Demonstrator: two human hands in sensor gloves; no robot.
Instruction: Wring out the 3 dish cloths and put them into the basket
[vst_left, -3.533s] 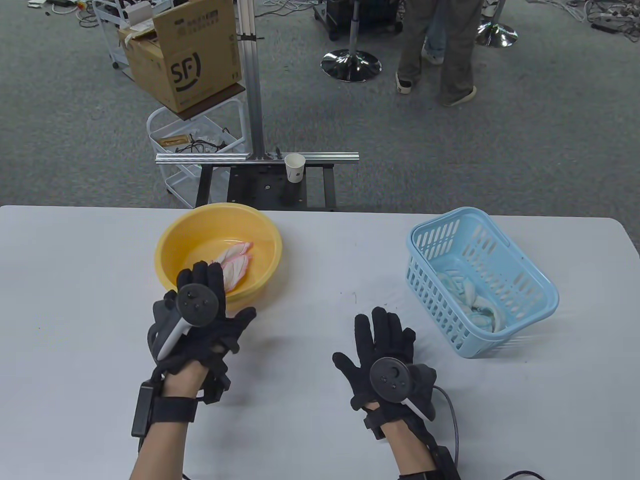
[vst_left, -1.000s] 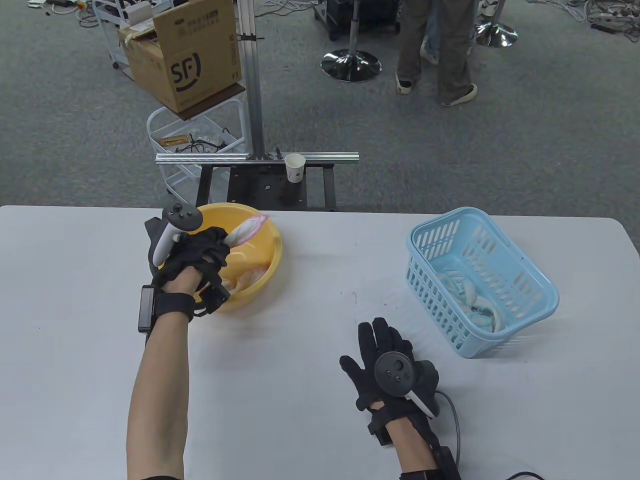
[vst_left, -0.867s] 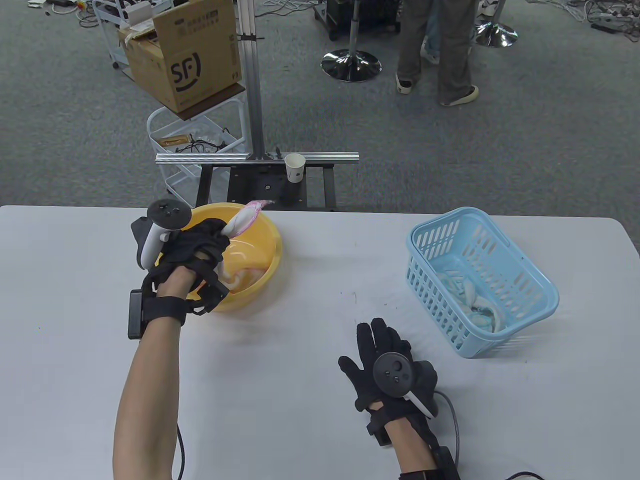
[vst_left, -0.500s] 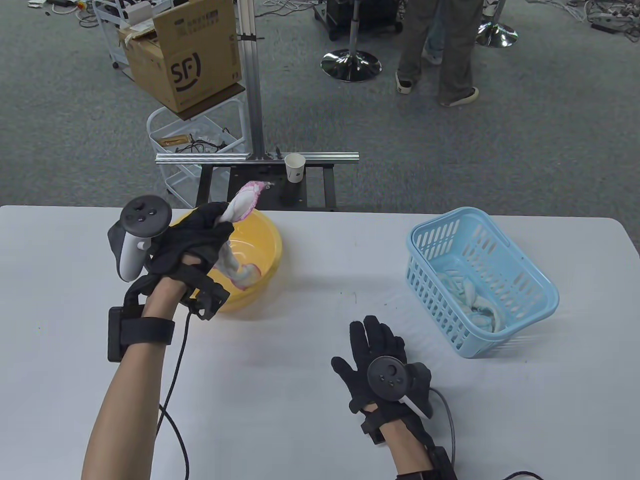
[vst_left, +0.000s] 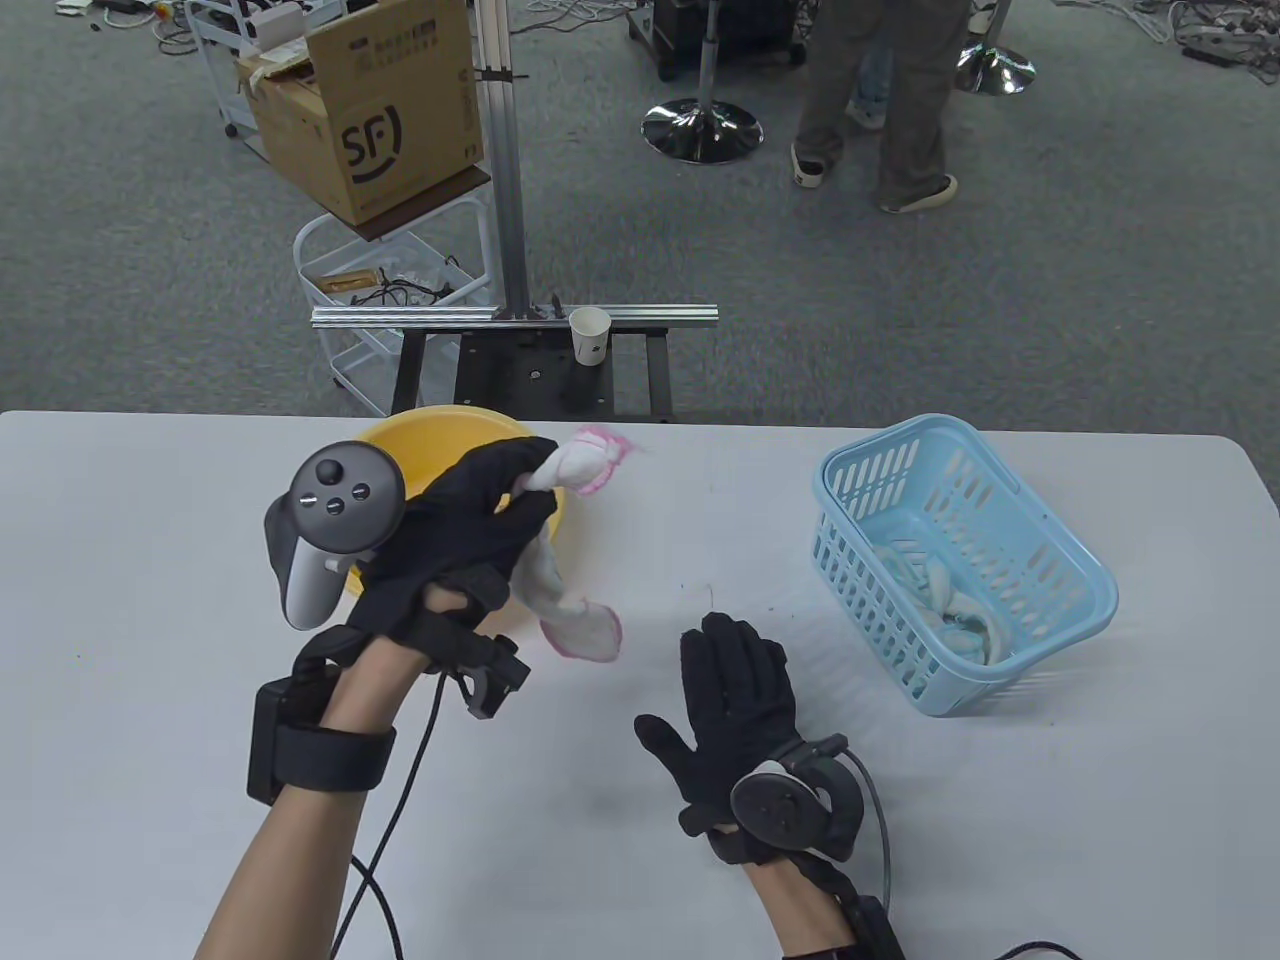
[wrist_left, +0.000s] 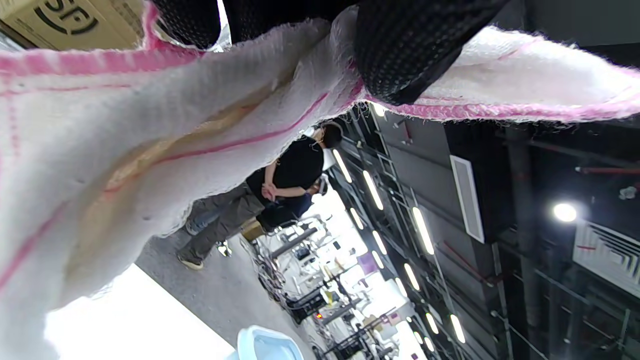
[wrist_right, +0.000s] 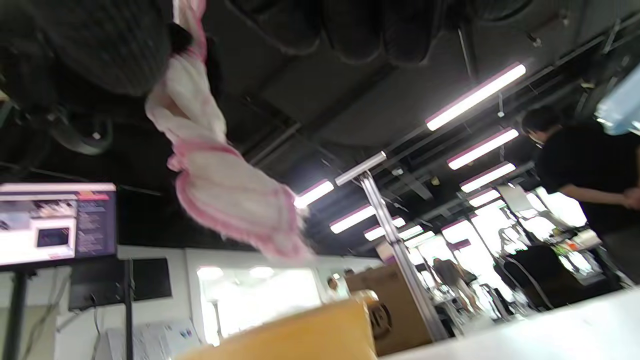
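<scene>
White table (vst_left: 150, 560) bears yellow basin (vst_left: 400, 440), blue basket (vst_left: 1075, 580); left hand (vst_left: 470, 540) grips pink-edged cloth (vst_left: 560, 590), right hand (vst_left: 735, 700) flat, fingers straight.

White table (vst_left: 150, 560) across the lower half of the table view; yellow basin (vst_left: 440, 435) near its far edge, left of centre. Beyond the table, black stand (vst_left: 530, 375) carrying a horizontal aluminium rail (vst_left: 515, 316), an upright aluminium post (vst_left: 500, 150) and a white paper cup (vst_left: 590, 335) set at the rail. White wire cart (vst_left: 385, 270) to the left of the post, topped by a cardboard box (vst_left: 365, 110) printed "SF". Grey carpet (vst_left: 1050, 280) with loose cables (vst_left: 1190, 25) at the far edge, chrome round chair base (vst_left: 702, 130), standing person (vst_left: 880, 100) in dark trousers. Right wrist view: lit monitor (wrist_right: 57, 225) at left, ceiling strip lights (wrist_right: 472, 95)
</scene>
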